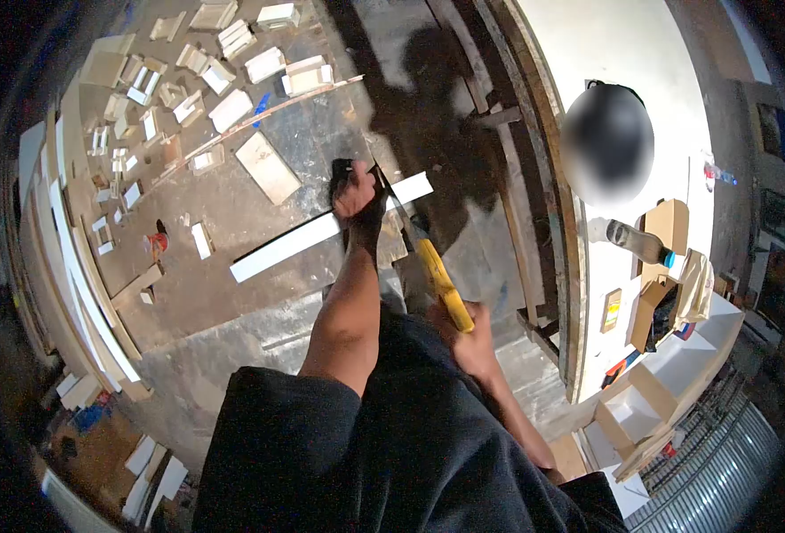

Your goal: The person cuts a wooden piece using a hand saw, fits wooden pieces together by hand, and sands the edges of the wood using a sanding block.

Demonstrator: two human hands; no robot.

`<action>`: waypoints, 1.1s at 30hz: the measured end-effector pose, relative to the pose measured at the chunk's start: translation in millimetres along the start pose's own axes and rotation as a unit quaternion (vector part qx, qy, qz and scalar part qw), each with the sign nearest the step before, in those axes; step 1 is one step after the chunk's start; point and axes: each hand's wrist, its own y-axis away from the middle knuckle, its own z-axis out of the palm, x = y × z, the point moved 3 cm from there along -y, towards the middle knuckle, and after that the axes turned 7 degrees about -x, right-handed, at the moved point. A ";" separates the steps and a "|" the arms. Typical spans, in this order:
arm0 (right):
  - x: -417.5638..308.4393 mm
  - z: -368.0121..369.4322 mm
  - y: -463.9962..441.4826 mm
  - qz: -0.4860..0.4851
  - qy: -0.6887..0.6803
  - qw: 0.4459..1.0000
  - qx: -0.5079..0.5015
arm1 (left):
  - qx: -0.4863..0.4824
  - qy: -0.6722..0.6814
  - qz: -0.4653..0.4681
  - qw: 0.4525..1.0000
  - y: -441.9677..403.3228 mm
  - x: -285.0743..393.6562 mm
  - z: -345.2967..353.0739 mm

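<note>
A long white strip of board (287,247) lies across the edge of a low worktop, one end jutting out to the right. My left hand (357,194) is closed over it near that edge, partly in shadow. In my right hand (470,342) is the yellow handle of a handsaw (441,280), fingers wrapped round its rear end. The saw's thin blade runs forward from the handle and crosses the strip just right of my left hand. Shadow hides how deep the blade sits in the strip.
Several small wooden pieces and frames (231,110) cover the worktop (259,306)'s far left. A flat panel (268,167) lies nearer. Long boards (79,266) line the left side. On the white table (592,284) at right are a bottle (634,240), cardboard boxes and a blurred dark shape (610,142).
</note>
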 end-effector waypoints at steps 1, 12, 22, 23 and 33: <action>0.3 -0.6 10.9 0.001 -0.002 1.000 0.001 | -0.011 -0.005 0.006 1.000 -5.2 4.2 -5.1; 4.3 -10.5 7.3 0.030 0.060 0.998 0.018 | 0.025 -0.003 0.074 0.997 -0.2 17.3 -19.6; -18.5 -12.3 -7.1 -0.040 -0.103 0.994 -0.015 | -0.032 0.003 0.072 0.997 -4.7 5.6 -19.5; -8.5 -9.3 -6.2 -0.039 -0.106 0.994 -0.014 | -0.035 0.001 0.073 0.997 -0.1 0.5 -15.5; -25.7 5.9 4.3 0.048 -0.006 0.999 -0.015 | 0.071 -0.056 -0.078 0.993 -12.0 -1.9 6.1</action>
